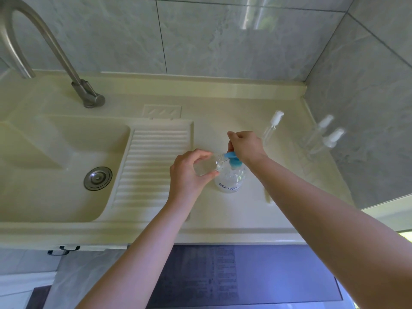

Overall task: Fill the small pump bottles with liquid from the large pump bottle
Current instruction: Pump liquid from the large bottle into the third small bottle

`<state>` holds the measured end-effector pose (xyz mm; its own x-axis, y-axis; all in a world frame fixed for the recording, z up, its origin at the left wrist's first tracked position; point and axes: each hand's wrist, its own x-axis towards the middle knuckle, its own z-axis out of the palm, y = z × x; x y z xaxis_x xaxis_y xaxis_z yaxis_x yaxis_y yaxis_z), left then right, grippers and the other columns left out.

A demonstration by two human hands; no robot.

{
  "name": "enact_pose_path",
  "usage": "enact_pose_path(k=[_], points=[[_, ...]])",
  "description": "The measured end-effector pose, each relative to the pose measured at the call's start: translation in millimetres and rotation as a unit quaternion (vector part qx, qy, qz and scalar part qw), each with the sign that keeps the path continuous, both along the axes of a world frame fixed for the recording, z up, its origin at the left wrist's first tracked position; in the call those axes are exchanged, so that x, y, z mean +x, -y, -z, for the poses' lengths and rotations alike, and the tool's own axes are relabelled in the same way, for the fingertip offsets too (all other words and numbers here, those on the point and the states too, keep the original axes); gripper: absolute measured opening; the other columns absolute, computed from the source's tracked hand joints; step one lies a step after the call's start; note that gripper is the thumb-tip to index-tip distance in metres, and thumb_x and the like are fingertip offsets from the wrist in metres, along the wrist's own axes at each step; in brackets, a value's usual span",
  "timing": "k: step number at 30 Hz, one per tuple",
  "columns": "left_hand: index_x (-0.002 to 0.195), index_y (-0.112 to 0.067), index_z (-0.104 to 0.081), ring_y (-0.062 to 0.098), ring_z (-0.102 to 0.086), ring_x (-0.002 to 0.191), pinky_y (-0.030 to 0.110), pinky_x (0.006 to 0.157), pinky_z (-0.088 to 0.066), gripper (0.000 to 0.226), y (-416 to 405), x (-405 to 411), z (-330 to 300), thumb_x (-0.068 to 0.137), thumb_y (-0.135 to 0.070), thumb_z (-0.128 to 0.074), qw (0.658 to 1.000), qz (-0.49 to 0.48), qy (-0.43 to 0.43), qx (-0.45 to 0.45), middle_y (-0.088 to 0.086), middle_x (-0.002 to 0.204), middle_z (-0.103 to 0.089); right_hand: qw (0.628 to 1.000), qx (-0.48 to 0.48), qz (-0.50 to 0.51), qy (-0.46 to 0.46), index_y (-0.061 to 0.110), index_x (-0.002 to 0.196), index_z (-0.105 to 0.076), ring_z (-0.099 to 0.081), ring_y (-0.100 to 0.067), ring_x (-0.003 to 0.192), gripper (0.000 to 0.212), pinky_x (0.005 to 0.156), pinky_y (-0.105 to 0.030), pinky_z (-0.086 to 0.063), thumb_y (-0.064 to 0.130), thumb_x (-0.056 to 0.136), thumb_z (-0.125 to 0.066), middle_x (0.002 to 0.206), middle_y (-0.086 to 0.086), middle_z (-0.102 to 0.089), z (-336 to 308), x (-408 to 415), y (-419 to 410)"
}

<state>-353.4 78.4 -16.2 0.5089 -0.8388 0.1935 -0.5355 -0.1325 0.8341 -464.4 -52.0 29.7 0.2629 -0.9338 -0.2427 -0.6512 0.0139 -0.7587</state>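
Note:
The large clear pump bottle (230,178) with a blue pump head (233,158) stands on the pale countertop (223,210). My left hand (189,172) grips a small clear bottle (210,165), tilted with its open neck just under the blue spout. My right hand (246,146) rests on top of the blue pump head with fingers curled over it. A loose white pump top with its dip tube (272,126) lies on the counter behind my right hand. Two more small pump bottles (323,134) stand at the right, by the wall.
A sink basin (55,166) with a metal drain (97,178) lies at the left, a ribbed drainboard (151,163) beside it. A steel tap (44,47) arches over the basin. Tiled walls close the back and right. A dark mat (223,277) covers the floor below.

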Motion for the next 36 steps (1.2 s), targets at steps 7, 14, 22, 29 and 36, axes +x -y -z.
enact_pose_path(k=[7, 14, 22, 29, 36], points=[[0.098, -0.029, -0.069, 0.008, -0.060, 0.092, 0.031, 0.089, -0.047, 0.042, 0.1, -0.2, 0.3, 0.062, -0.023, -0.090, 1.000, -0.002, -0.005, 0.008, -0.019, 0.097, -0.070, 0.999, -0.032, -0.007, -0.015, -0.012, 0.077, -0.060, -0.050, -0.022, 0.066, 0.040, 0.061, -0.031, -0.045, 0.020, 0.095, -0.043, 0.074, -0.016, -0.070, -0.6, 6.5, -3.3], [0.099, -0.029, -0.069, 0.009, -0.060, 0.093, 0.032, 0.090, -0.047, 0.042, 1.4, -2.3, -0.6, 0.062, -0.022, -0.089, 1.000, 0.001, -0.006, 0.005, -0.019, 0.098, -0.070, 1.000, -0.011, 0.002, 0.000, 0.013, 0.058, -0.059, -0.054, -0.013, 0.062, 0.044, 0.057, -0.022, -0.042, 0.026, 0.097, -0.043, 0.065, 0.002, -0.065, 1.3, -1.0, -1.3], [0.098, -0.029, -0.069, 0.008, -0.060, 0.093, 0.030, 0.088, -0.047, 0.043, -0.1, -3.0, -1.0, 0.061, -0.021, -0.090, 1.000, -0.004, -0.003, 0.001, -0.020, 0.098, -0.070, 1.000, -0.012, 0.005, 0.011, 0.009, 0.062, -0.058, -0.055, -0.017, 0.064, 0.043, 0.060, -0.025, -0.043, 0.026, 0.099, -0.043, 0.063, 0.001, -0.064, 2.9, 0.8, -1.9], [0.098, -0.029, -0.069, 0.008, -0.060, 0.094, 0.026, 0.087, -0.046, 0.044, -2.7, -0.9, -0.7, 0.061, -0.021, -0.090, 1.000, -0.005, -0.002, 0.001, -0.020, 0.098, -0.069, 1.000, -0.011, -0.015, 0.000, 0.014, 0.056, -0.056, -0.053, -0.016, 0.062, 0.045, 0.060, -0.023, -0.042, 0.026, 0.098, -0.045, 0.069, -0.003, -0.067, 2.1, -0.8, 1.2], [0.098, -0.028, -0.069, 0.006, -0.060, 0.093, 0.027, 0.088, -0.046, 0.043, -0.5, -0.7, 0.4, 0.061, -0.021, -0.090, 1.000, -0.004, 0.003, 0.002, -0.020, 0.098, -0.069, 1.000, -0.025, -0.013, 0.011, 0.010, 0.061, -0.056, -0.053, -0.015, 0.061, 0.045, 0.059, -0.021, -0.042, 0.028, 0.100, -0.043, 0.061, 0.002, -0.062, 2.6, 0.5, -0.9]])
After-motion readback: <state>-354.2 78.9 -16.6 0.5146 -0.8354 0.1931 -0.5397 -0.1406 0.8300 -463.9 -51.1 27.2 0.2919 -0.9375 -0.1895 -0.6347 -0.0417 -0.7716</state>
